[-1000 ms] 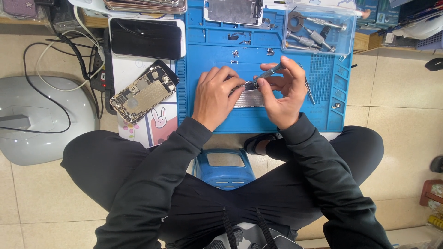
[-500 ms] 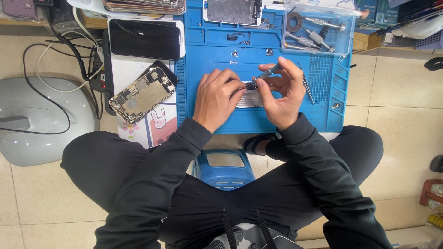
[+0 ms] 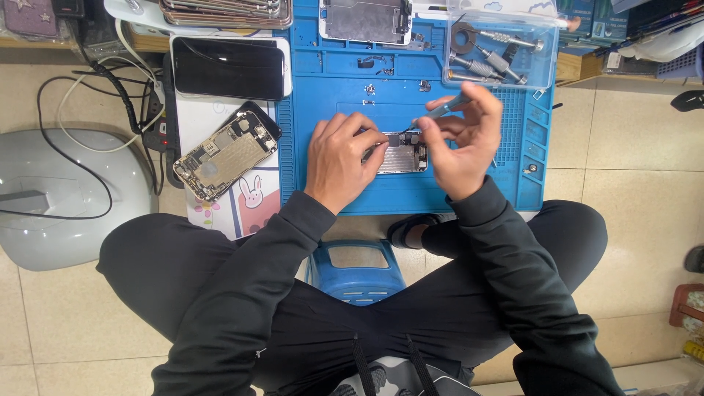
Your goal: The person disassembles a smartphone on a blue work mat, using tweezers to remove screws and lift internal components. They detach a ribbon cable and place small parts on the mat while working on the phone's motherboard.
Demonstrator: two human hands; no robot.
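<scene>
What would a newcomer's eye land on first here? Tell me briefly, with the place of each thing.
First comes the bright blue rubber work mat at top centre, where the left hand steadies a small silver metal phone part while the right hand works a slim grey screwdriver over it. To the mat's left lies an opened phone body with bare circuitry, with a clear plastic tray of metal tools at upper right.

Blue mat [image 3: 330, 95], black sleeves [image 3: 513, 249], pink rabbit-print card [image 3: 253, 202].
</scene>
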